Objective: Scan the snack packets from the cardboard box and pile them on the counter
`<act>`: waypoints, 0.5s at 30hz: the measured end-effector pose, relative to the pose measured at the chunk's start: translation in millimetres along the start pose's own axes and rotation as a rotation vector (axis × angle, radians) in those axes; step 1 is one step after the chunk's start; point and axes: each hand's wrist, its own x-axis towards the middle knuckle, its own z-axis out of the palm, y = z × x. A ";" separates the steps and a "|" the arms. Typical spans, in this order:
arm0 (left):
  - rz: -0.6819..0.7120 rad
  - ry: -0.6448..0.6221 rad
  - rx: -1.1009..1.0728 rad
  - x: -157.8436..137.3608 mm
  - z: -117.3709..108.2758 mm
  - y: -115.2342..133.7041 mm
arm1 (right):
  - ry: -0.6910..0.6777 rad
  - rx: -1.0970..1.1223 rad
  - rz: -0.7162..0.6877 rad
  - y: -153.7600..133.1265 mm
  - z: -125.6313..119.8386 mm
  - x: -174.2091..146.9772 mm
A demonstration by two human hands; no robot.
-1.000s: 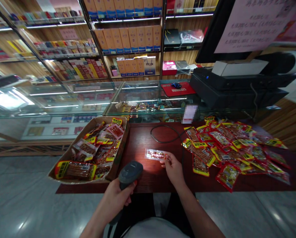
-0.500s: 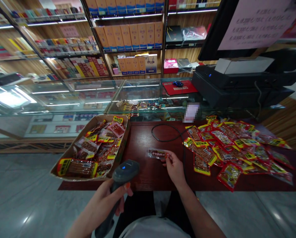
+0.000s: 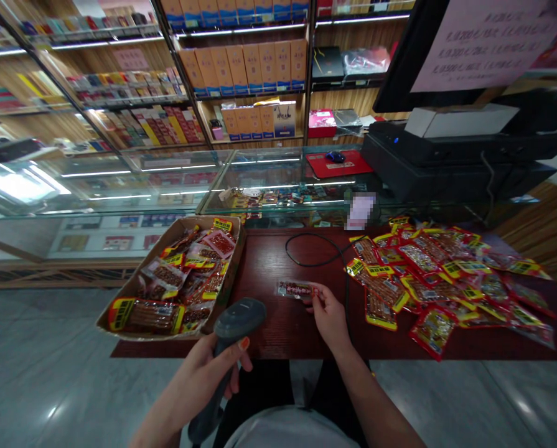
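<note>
My left hand (image 3: 208, 373) is wrapped round the grip of a dark grey barcode scanner (image 3: 241, 318), whose head points toward the middle of the table. Between thumb and fingers, my right hand (image 3: 328, 317) pinches the right end of a small clear snack packet (image 3: 293, 289) with dark contents and a printed label. The packet is low over the dark red wooden table (image 3: 278, 333); whether it touches the wood I cannot tell. To the left stands a cardboard box (image 3: 229, 289) with several snack packets inside. A heap of red and yellow snack packets (image 3: 427, 280) spreads over the table's right side.
A black cable (image 3: 312, 266) loops on the table behind the packet. Beyond the table are a glass display counter (image 3: 175, 180), a blue mouse on a red mat (image 3: 353, 167), black equipment (image 3: 422, 162) and a monitor (image 3: 399, 68). Stocked shelves line the back wall.
The scanner and my left hand have shifted slightly to the right, and the blue light on the scanner's head no longer shows. My right hand and the small packet have hardly moved.
</note>
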 end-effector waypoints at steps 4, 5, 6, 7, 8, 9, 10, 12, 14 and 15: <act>0.013 -0.006 -0.020 6.3 5.6 -0.3 | -0.004 0.017 0.015 -0.6 1.3 -0.4; 0.017 0.005 -0.027 7.9 6.3 -1.6 | 0.000 0.025 0.019 -1.7 2.7 -0.7; 0.023 0.020 -0.032 9.7 6.8 -3.2 | 0.004 0.042 0.024 -3.7 4.0 -0.9; 0.029 0.038 -0.035 11.5 7.1 -5.0 | 0.010 0.071 0.034 -6.6 4.5 -0.9; 0.034 0.053 -0.037 13.4 7.3 -6.7 | 0.018 0.113 0.049 -10.6 3.4 -0.2; 0.039 0.064 -0.038 15.4 7.4 -8.1 | 0.034 0.166 0.064 -15.7 -0.4 1.4; 0.041 0.070 -0.039 17.4 7.7 -9.0 | 0.062 0.223 0.075 -21.6 -7.8 4.2; 0.041 0.068 -0.040 21.0 8.5 -8.8 | 0.160 0.314 0.063 -34.7 -36.7 14.4; 0.043 0.069 -0.039 23.9 9.8 -6.3 | 0.322 0.340 -0.007 -46.9 -84.6 31.6; 0.046 0.072 -0.038 24.9 10.5 -4.6 | 0.431 0.326 -0.057 -51.9 -113.9 42.5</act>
